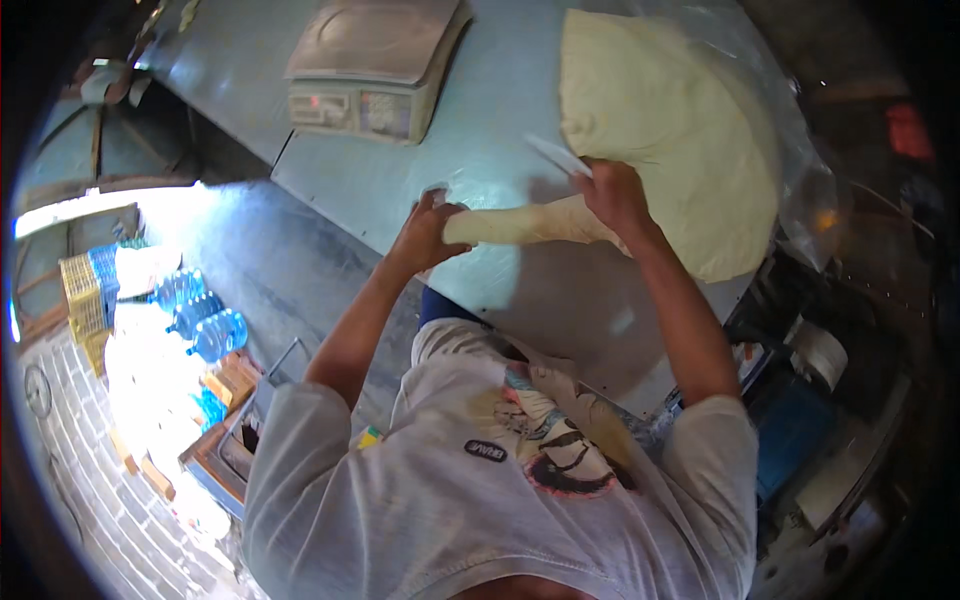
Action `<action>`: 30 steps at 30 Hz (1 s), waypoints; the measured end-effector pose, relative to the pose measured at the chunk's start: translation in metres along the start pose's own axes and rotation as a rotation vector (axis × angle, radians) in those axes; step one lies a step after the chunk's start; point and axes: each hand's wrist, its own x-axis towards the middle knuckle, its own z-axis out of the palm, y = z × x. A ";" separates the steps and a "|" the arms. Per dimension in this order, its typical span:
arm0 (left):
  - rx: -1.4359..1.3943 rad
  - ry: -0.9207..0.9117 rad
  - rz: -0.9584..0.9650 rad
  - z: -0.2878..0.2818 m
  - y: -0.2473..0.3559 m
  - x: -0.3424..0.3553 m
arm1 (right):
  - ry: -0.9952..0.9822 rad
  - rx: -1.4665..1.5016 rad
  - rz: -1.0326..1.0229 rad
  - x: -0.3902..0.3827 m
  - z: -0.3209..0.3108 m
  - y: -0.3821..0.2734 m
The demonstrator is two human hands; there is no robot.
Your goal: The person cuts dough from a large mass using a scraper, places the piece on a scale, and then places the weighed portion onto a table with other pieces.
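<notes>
My left hand [425,235] grips the left end of a long, pale dough strip [500,227] lying across the metal table [220,60]. My right hand [610,195] is closed on a flat, light-coloured blade or scraper [550,152], angled up to the left, over the strip's right part. Just beyond and to the right of this hand lies a large slab of dough [680,140]; the strip's right end runs under my hand and wrist, so whether it joins the slab is hidden.
A digital scale [370,75] stands at the upper left of the table. Clear plastic sheet [805,200] edges the dough on the right. On the floor to the left are blue water jugs [215,335] and stacked crates [80,290]. Machinery with a blue body [785,430] is at lower right.
</notes>
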 end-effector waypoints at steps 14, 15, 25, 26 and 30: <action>-0.272 0.222 -0.113 0.042 -0.062 -0.017 | -0.068 0.202 0.505 0.033 0.109 -0.202; -0.334 0.062 -0.246 0.026 -0.069 -0.007 | 0.031 0.339 0.550 0.039 0.113 -0.195; 0.359 0.504 -0.146 -0.190 -0.147 0.172 | 0.745 1.334 0.826 -0.082 0.087 -0.160; 0.477 0.564 -0.091 -0.183 -0.127 0.168 | 0.772 1.320 0.813 -0.096 0.085 -0.159; -0.277 0.045 0.176 -0.034 -0.097 0.119 | 0.679 1.072 0.950 -0.112 0.081 -0.168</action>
